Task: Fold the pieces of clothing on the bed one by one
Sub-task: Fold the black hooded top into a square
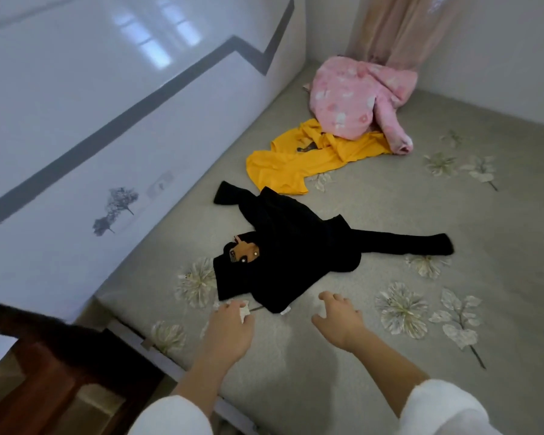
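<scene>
Right, both hands are low in the frame, reaching over the grey flowered bed [390, 387] toward the black top [289, 246] sprawled in the centre. One sleeve is flung out to the right and the other is kinked toward the upper left. The right hand [338, 315] hovers just short of the hem, fingers spread and loosely bent, nothing in it. The left hand [230, 328] is at the hem's lower-left corner, fingers curled down beside a small white scrap [245, 310]. Whether it is pinching that or the cloth, I cannot tell. Further up, a yellow shirt [283, 171] lies crumpled, and a pink fleece [352, 98] is heaped on its far end toward the upper right, below the curtain [399, 29]. The black one looks like the first to fold. It seems soft, limp and light, so it will likely sag and bunch wherever it is lifted. Best taken at the two hem corners or the shoulders and pulled flat on the sheet, then the sleeves brought in.
</scene>
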Motion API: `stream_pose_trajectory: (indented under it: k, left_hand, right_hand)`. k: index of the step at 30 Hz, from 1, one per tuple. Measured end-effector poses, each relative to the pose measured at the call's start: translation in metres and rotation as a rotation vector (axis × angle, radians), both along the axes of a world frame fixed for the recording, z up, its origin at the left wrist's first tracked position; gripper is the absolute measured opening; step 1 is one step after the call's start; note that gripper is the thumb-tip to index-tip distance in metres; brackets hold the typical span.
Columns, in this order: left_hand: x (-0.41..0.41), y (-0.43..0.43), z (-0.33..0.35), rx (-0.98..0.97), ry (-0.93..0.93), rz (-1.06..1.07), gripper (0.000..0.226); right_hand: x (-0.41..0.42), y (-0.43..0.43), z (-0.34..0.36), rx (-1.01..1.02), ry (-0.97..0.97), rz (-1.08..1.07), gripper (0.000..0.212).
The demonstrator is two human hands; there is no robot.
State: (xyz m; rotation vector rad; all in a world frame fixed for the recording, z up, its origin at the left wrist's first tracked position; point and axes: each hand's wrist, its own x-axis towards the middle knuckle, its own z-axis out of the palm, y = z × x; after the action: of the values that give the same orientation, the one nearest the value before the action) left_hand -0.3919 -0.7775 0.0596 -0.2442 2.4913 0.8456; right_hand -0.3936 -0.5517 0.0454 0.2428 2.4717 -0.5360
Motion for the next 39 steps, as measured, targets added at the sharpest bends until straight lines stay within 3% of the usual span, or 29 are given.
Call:
stream_pose_trajectory:
  k: [9,12,15,18,22,25,28,29,31,33,35,37,39]
  left_hand:
    - [-0.108,0.033,-0.114,-0.134,0.038,-0.414,0.056]
    - [-0.142,0.048,-0.146,-0.184,0.185,-0.568,0.066]
    - [-0.176,0.060,-0.171,-0.285,0.311,-0.679,0.080]
    - [-0.197,0.067,-0.191,-0.396,0.327,-0.727,0.091]
    - [-0.192,0.055,-0.200,-0.469,0.343,-0.833,0.058]
    - [-0.184,0.024,-0.196,-0.436,0.260,-0.926,0.036]
    - [-0.181,-0.006,-0.186,-0.243,0.125,-0.930,0.012]
    - [-0.180,-0.014,-0.181,-0.171,0.067,-0.930,0.012]
    - [-0.178,-0.025,-0.172,-0.130,-0.039,-1.011,0.021]
    - [-0.175,-0.036,-0.164,-0.172,-0.152,-1.085,0.019]
    - [-0.172,-0.046,-0.157,-0.261,-0.272,-1.099,0.014]
    - [-0.173,-0.056,-0.149,-0.381,-0.407,-1.046,0.013]
    - [-0.175,-0.064,-0.140,-0.508,-0.473,-1.015,0.012]
  right_hand:
    - [-0.102,0.014,-0.081,0.107,0.061,-0.197,0.056]
    - [-0.132,0.031,-0.100,0.262,0.184,-0.114,0.066]
    - [-0.151,0.048,-0.122,0.410,0.184,0.050,0.076]
    - [-0.147,0.053,-0.147,0.522,0.097,0.183,0.039]
    - [-0.096,0.032,-0.166,0.380,0.041,0.067,0.024]
    - [-0.076,0.025,-0.163,0.229,0.073,-0.120,0.023]
    - [-0.097,0.025,-0.153,-0.023,0.182,-0.531,0.049]
    - [-0.106,0.026,-0.152,-0.044,0.263,-0.585,0.063]
    - [-0.125,0.027,-0.150,0.085,0.313,-0.485,0.082]
    - [-0.135,0.023,-0.154,0.275,0.191,-0.261,0.074]
    - [-0.137,0.014,-0.162,0.336,0.087,-0.092,0.045]
    - [-0.131,-0.002,-0.166,0.229,0.110,-0.064,0.029]
    - [-0.121,-0.018,-0.158,-0.087,0.142,-0.249,0.018]
